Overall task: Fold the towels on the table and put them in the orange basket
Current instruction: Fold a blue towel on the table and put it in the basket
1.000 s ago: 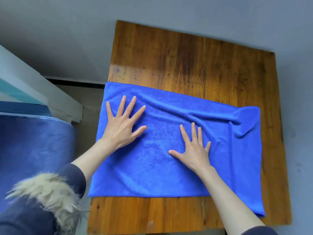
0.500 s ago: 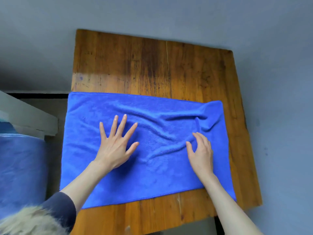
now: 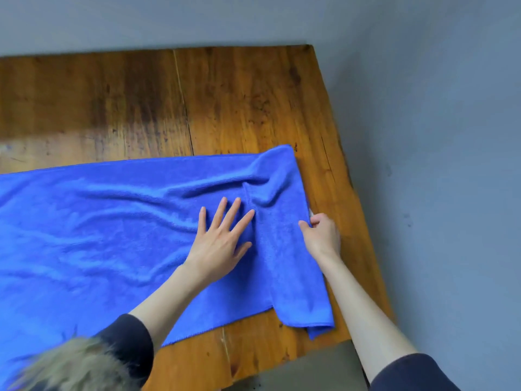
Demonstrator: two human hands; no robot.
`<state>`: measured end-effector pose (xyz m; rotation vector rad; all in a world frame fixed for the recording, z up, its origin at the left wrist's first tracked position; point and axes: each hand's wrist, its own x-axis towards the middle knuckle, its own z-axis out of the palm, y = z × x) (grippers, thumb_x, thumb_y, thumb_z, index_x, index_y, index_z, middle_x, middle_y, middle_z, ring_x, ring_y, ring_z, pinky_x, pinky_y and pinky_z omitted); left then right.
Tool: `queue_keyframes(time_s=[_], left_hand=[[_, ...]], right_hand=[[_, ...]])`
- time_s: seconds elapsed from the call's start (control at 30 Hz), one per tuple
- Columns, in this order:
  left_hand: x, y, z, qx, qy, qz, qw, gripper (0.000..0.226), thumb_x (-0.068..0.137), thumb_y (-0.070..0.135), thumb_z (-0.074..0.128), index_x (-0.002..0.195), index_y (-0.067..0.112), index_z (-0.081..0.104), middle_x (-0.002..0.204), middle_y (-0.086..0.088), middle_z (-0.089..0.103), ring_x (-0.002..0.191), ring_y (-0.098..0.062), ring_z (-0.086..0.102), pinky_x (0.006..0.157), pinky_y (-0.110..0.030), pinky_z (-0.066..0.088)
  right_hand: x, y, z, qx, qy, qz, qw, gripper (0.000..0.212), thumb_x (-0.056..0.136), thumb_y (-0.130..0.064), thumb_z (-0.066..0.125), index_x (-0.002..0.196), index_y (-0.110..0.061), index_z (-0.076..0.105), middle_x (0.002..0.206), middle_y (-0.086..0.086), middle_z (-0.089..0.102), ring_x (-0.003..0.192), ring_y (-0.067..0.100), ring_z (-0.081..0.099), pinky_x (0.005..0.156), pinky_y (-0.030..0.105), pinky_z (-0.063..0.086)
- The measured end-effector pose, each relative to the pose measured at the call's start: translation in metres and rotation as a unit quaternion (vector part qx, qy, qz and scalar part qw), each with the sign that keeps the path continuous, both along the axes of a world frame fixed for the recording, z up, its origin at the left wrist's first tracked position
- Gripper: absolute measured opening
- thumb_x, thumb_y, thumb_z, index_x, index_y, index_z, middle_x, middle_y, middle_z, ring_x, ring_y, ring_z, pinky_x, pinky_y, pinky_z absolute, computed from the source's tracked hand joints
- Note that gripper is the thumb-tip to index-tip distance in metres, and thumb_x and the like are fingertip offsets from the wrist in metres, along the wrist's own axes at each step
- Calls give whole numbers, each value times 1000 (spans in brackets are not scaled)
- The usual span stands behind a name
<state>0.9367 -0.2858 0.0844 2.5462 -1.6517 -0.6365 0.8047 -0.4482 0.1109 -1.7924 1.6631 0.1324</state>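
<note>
From the head camera, your left hand [image 3: 218,241] lies flat on the blue towel [image 3: 112,221], fingers straight and spread, pressing the cloth down onto the wooden counter [image 3: 239,103]. Just to its right, your right hand [image 3: 321,235] curls at the towel's right edge, thumb on top of the cloth and fingers tucked under, pinching that edge. Between your 2 hands runs a raised fold in the towel. The towel spreads wide to the left of your left hand, wrinkled, its near right corner hanging slightly doubled below your right forearm.
</note>
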Motion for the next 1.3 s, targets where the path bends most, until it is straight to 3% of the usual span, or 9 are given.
queue_keyframes(time_s=[0.1, 0.27, 0.43, 0.53, 0.6, 0.8, 1.1, 1.2, 1.3], left_hand=[[-6, -9, 1, 43, -12, 5, 999, 81, 91, 55, 43, 146, 35, -13, 158, 3, -14, 145, -24, -12, 113, -55, 1], [-8, -14, 7, 73, -4, 27, 997, 90, 86, 56, 52, 144, 36, -15, 157, 6, -15, 145, -22, -14, 114, -55, 4], [-9, -20, 12, 89, 2, 40, 995, 89, 85, 52, 57, 149, 35, -3, 158, 5, -13, 145, -21, -13, 114, -56, 8], [-9, -21, 13, 92, 4, 41, 995, 89, 84, 51, 59, 149, 34, 0, 158, 5, -11, 145, -21, -13, 114, -56, 8], [-10, -21, 14, 89, 12, 48, 995, 89, 84, 48, 61, 149, 34, 3, 158, 5, -11, 145, -21, -12, 114, -56, 6], [-9, -19, 14, 78, 35, 59, 995, 85, 84, 45, 62, 149, 34, 8, 158, 7, -10, 145, -19, -13, 114, -56, 3], [-14, -22, 19, 43, 46, 79, 995, 69, 89, 35, 56, 148, 28, 21, 158, 2, 0, 146, -21, -6, 114, -56, 4], [-19, -30, 26, -27, 34, 104, 994, 56, 84, 23, 63, 136, 15, 45, 150, -14, 28, 141, -32, 20, 109, -62, 16], [-21, -41, 27, -46, 6, 99, 994, 52, 85, 23, 63, 134, 14, 48, 148, -15, 32, 139, -36, 25, 109, -63, 16]], right_hand=[[-10, -16, 8, -25, -35, 2, 999, 12, 93, -25, 53, 88, -16, 48, 82, -3, 54, 77, 22, 50, 56, 28, 32], [-27, -42, 21, -164, -109, 64, 978, 12, 93, -26, 53, 91, -14, 54, 88, -4, 54, 76, 17, 47, 61, 28, 29], [-33, -27, 11, 21, -168, 267, 949, 24, 95, -24, 50, 93, -5, 65, 101, 2, 61, 89, 19, 59, 81, 32, 47], [-33, -32, 5, 6, -205, 139, 969, 25, 94, -18, 49, 79, 0, 58, 76, 13, 62, 75, 32, 60, 68, 41, 46], [-31, -46, 1, -44, -179, 56, 981, 18, 93, -21, 53, 80, -8, 53, 70, 6, 60, 69, 27, 56, 61, 35, 40], [-11, -66, -10, 10, 7, 76, 997, 45, 89, -33, 58, 57, -18, 30, 50, -2, 32, 46, 17, 33, 42, 29, 20], [1, -125, 10, -136, -133, 19, 981, 17, 92, -28, 53, 84, -15, 45, 67, -10, 46, 73, 20, 45, 64, 28, 29], [-3, -147, 9, -108, -186, -23, 976, 15, 91, -27, 56, 96, -14, 49, 74, -10, 54, 81, 19, 53, 71, 25, 35], [-15, -146, -2, -42, -166, -49, 984, 28, 89, -30, 59, 108, -10, 53, 88, -3, 57, 86, 17, 52, 75, 26, 37]])
